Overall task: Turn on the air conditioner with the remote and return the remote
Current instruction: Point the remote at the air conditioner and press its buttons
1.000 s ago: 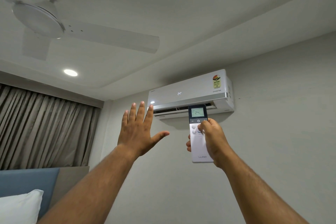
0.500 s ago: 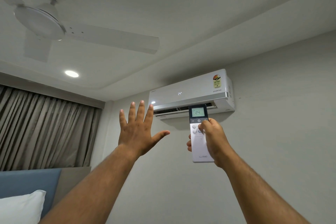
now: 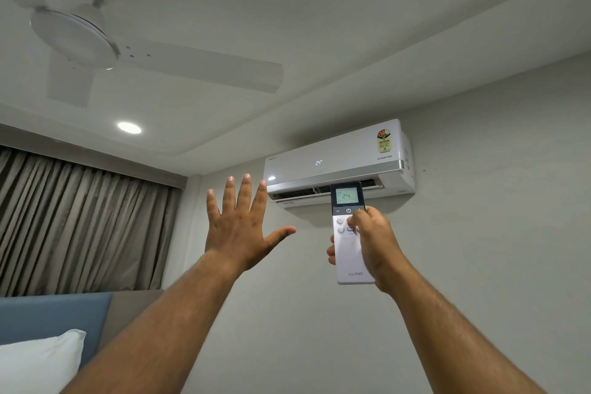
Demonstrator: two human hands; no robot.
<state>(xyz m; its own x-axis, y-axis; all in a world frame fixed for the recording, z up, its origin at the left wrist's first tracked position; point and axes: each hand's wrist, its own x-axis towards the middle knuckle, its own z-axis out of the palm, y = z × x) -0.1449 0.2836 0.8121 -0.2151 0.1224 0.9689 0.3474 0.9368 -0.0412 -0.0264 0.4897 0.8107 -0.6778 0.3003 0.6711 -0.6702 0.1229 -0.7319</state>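
Below the air conditioner (image 3: 339, 158), remote (image 3: 350, 233) points upright.

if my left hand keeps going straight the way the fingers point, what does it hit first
Probably the air conditioner: the left hand is open, its fingers aimed up toward the unit's left end. Nothing shows in between, though depth is unclear, so it might pass just beside it.

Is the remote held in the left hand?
No, the right hand grips the remote, while the left hand is raised open and empty beside it.
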